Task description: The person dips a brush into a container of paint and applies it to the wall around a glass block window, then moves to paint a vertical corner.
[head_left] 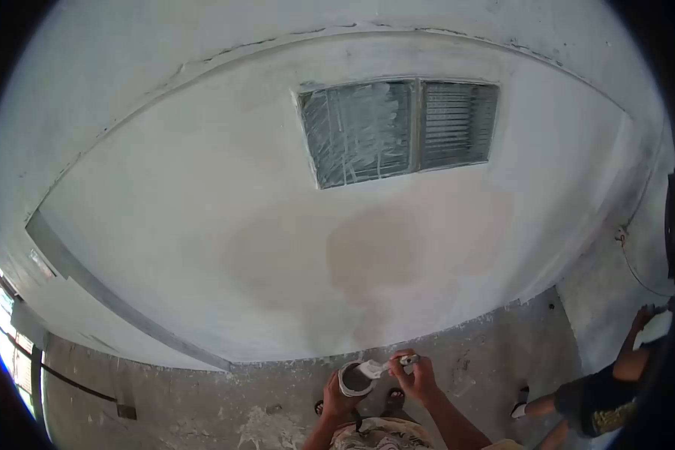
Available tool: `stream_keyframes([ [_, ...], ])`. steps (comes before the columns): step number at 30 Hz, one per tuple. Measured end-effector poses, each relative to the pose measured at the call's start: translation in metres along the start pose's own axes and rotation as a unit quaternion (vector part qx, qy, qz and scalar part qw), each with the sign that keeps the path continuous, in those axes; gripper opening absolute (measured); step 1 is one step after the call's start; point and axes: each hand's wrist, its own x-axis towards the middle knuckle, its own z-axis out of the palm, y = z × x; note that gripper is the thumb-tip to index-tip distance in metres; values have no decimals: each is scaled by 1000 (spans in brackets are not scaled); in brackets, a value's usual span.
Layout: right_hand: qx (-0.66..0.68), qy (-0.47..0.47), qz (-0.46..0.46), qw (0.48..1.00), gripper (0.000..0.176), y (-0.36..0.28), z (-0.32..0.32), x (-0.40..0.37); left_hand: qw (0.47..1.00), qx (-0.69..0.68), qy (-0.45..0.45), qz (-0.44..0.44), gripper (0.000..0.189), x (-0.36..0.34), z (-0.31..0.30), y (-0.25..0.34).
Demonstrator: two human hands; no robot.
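Two own hands in view, both gripping: left hand (337, 396) wrapped around one round cup (354, 382), right hand (417, 375) closed on the handle of one brush (370, 369). One cup, one brush, both low centre, in front of the person's body. Cup open side up, whitish rim, grey inside; how full, cannot tell. Brush head is white, slanting to the cup's rim on the right hand's side; touching or just above, cannot tell. Two feet in dark footwear below, one on each side of the cup, on one grey floor (502, 352) with white splashes, one big splatter (270, 429) left of the left arm. Ahead, one broad white wall (165, 247) with one window (415, 124), two panes: left pane streaked white, right pane with horizontal lines. Under the window three soft-edged patches on the wall, one grey, one brownish, one faint pink; stain or shadow, cannot tell. Far right, one other person (604, 397), partly cut off, dark shorts, one hand (642, 316) visible; what it holds, cannot tell. One thin cable (634, 270) hangs on the wall above that person. Far left, one bright opening (7, 345), one dark bar (79, 379) slanting from it down to one small block (127, 412).
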Motion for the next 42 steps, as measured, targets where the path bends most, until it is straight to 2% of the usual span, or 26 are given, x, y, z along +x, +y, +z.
stream_keyframes([
  [2,34,37,27,998,17,-2,1,-2,999,22,15,-24,73,0,-10,8],
  [3,9,34,17,999,17,3,-20,9,1000,-3,21,-14,73,13,11,8],
  [6,74,83,31,993,13,-14,-10,18,1000,-11,2,-21,73,18,-15,3],
  [10,86,97,42,991,16,-36,-17,41,999,-30,3,-11,73,33,-36,6],
  [12,171,100,83,977,19,-41,-11,48,999,-40,8,-7,72,37,-45,5],
  [13,169,101,83,977,19,-41,-7,51,1000,-27,9,-7,72,39,-50,3],
  [19,209,33,107,972,25,-37,26,64,998,47,16,24,74,37,-69,-11],
  [21,135,-26,120,983,26,-46,34,70,998,62,14,29,75,36,-77,-10],
  [22,137,-30,125,982,26,-52,37,73,999,43,20,2,74,34,-80,-9],
  [24,77,-101,56,990,24,-65,40,82,999,23,23,-29,73,28,-84,-15],
  [27,37,-148,15,988,20,-66,48,86,997,-31,22,-66,69,26,-87,-34],
  [31,23,-179,19,983,16,-77,48,93,995,-70,33,-60,68,38,-93,-29],
  [33,-60,-135,-106,983,19,-85,52,98,992,-96,42,-67,72,47,-98,-23],
  [35,-101,-145,-86,980,30,-90,49,99,991,-119,44,-37,75,58,-99,-28],
  [37,-89,-111,-162,976,34,-92,52,98,992,-110,53,-42,73,62,-100,-25],
  [38,-81,-132,-140,978,34,-93,53,83,989,-113,54,-73,73,54,-100,-18],
  [40,-116,-123,-170,971,40,-91,53,90,997,-6,71,-9,70,72,-106,-3],
  [42,-130,-100,-212,964,44,-86,61,93,997,-1,78,3,71,79,-109,-2],
])
